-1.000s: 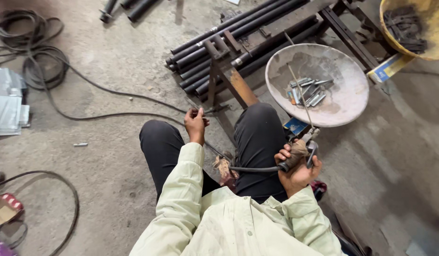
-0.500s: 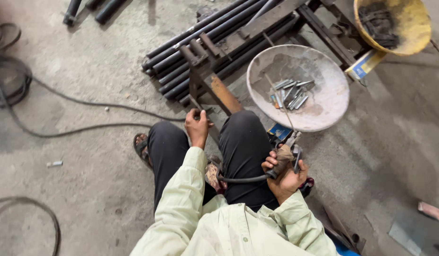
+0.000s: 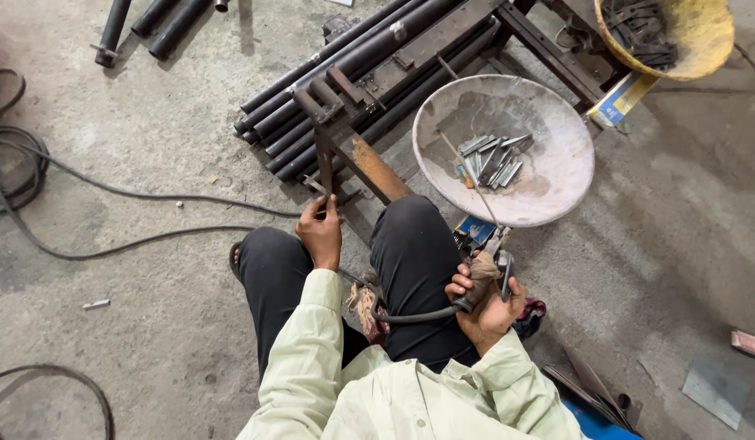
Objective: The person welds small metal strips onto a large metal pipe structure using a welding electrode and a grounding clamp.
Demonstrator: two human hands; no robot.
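Left hand [image 3: 320,232] pinching small grey metal piece [image 3: 319,189] against rusty steel frame [image 3: 353,155], same as before. Right hand [image 3: 485,301] clenched on welding electrode holder [image 3: 490,269], rod now nearer grey metal pan [image 3: 556,122]. Tacking setup unchanged.

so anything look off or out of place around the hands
Nothing damaged or spilled. The left hand pinches a small metal piece against the rusty frame; the right hand holds the electrode holder.
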